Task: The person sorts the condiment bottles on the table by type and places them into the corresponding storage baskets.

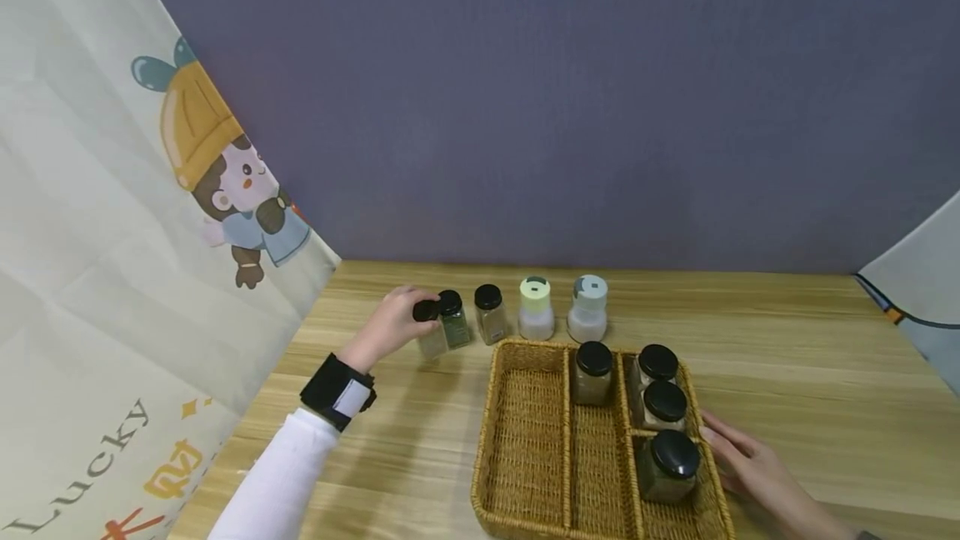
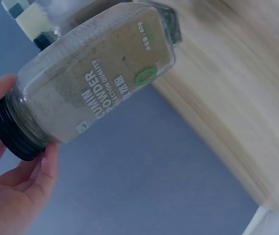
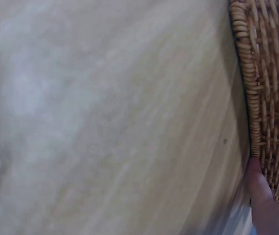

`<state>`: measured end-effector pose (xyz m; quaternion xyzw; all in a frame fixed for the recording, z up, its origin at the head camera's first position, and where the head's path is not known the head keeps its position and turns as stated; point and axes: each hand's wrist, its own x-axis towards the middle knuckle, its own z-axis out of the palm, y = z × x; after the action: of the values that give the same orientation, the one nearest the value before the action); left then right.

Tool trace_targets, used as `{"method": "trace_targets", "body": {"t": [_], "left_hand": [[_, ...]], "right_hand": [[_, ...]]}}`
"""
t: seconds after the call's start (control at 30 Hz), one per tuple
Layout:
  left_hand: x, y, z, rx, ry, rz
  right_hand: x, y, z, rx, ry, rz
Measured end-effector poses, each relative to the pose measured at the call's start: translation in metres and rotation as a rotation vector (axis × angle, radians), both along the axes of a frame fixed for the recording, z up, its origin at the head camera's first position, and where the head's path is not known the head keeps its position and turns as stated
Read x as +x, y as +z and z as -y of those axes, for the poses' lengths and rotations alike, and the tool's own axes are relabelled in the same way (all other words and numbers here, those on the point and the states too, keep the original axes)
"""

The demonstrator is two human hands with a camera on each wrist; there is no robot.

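The left hand has its fingers curled round the black cap of the cumin jar, which tilts off the table with its cap toward the hand. In the head view this jar is at the left end of a far row, touching a dark jar; then come a brown jar, a green-capped shaker and a blue-capped shaker, each just apart from the next. Open wood lies left of and nearer than the hand, up to the printed cloth.

The right hand lies flat with straight fingers, close together, against the right wall of the basket; the right wrist view shows a fingertip touching the wicker. Bare table spreads to the right of it.

The basket sits just near of the row. Its left compartment and the near part of the middle one stand free. One jar is at the far end of the middle compartment, two in the far right one, one in the near right one.
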<state>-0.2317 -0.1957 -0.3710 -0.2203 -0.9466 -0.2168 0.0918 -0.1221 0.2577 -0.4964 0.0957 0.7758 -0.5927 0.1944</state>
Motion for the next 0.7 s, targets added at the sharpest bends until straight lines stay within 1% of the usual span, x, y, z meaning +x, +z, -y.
{"method": "trace_targets", "body": {"t": [0.17, 0.3, 0.4, 0.6, 0.7], "left_hand": [[0.004, 0.006, -0.005, -0.004, -0.026, -0.022], [0.009, 0.012, -0.01, -0.011, -0.045, -0.011], [0.013, 0.017, -0.015, -0.003, -0.057, 0.001], [0.019, 0.024, -0.027, 0.023, -0.102, -0.017], [0.02, 0.027, -0.033, 0.019, -0.123, -0.021]], "right_hand": [[0.0, 0.001, 0.0, 0.011, 0.002, 0.005], [-0.001, 0.002, 0.0, 0.025, 0.01, 0.008], [-0.001, 0.001, 0.0, 0.018, 0.007, 0.01], [0.0, 0.001, -0.001, -0.014, 0.002, 0.01], [0.0, 0.0, -0.001, -0.009, 0.006, 0.006]]}}
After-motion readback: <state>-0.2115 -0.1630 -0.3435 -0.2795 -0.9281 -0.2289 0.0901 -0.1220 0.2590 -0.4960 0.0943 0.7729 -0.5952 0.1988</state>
